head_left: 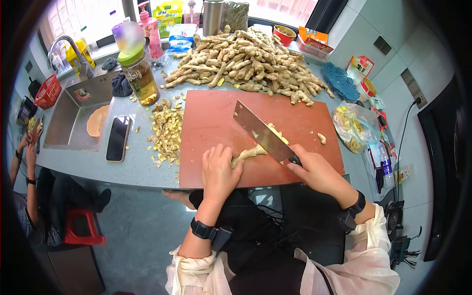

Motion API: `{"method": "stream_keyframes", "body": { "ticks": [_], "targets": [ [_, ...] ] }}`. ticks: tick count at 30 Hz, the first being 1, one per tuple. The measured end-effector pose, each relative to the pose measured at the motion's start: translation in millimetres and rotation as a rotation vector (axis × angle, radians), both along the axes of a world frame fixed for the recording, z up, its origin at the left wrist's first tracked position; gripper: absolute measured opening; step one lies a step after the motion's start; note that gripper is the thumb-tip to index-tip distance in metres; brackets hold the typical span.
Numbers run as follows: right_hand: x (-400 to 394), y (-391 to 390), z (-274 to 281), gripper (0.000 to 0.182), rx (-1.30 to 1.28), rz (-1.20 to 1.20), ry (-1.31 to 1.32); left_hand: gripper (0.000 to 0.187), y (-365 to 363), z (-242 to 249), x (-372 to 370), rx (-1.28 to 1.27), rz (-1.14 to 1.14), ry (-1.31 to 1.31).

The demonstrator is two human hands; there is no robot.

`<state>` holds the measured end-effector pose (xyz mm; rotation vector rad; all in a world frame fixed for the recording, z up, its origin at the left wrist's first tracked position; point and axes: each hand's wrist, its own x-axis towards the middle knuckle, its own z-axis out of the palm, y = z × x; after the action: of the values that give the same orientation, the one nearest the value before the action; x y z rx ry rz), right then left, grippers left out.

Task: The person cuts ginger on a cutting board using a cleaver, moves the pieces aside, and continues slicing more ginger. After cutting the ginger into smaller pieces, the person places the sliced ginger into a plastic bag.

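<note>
On the reddish-brown cutting board (211, 115), my left hand (220, 169) holds down a piece of ginger root (252, 152). My right hand (312, 169) grips the handle of a cleaver (260, 129), whose broad blade slants up and to the left. The blade's lower edge meets the right end of the ginger. Cut ginger slices (276, 132) lie just behind the blade, partly hidden by it. A small ginger bit (321, 138) rests farther right on the board. Behind the board rises a big heap of whole ginger (246, 61).
Ginger scraps (167, 130) are piled left of the board, near a phone (118, 139) and a lidded jar (140, 76). A sink (64, 118) is at the left. A plastic bag of ginger (355, 125) sits at the right. Another person's hands (29, 142) show at far left.
</note>
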<state>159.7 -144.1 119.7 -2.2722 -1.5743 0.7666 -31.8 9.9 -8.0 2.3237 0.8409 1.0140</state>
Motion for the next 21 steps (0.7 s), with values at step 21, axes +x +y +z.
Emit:
{"method": "stream_keyframes", "body": {
  "ticks": [21],
  "targets": [
    [-14.6,12.8,-15.9,0.024,0.032,0.129,-0.273,0.026,1.2,1.0,1.0,0.011,-0.003,-0.008]
  ]
}}
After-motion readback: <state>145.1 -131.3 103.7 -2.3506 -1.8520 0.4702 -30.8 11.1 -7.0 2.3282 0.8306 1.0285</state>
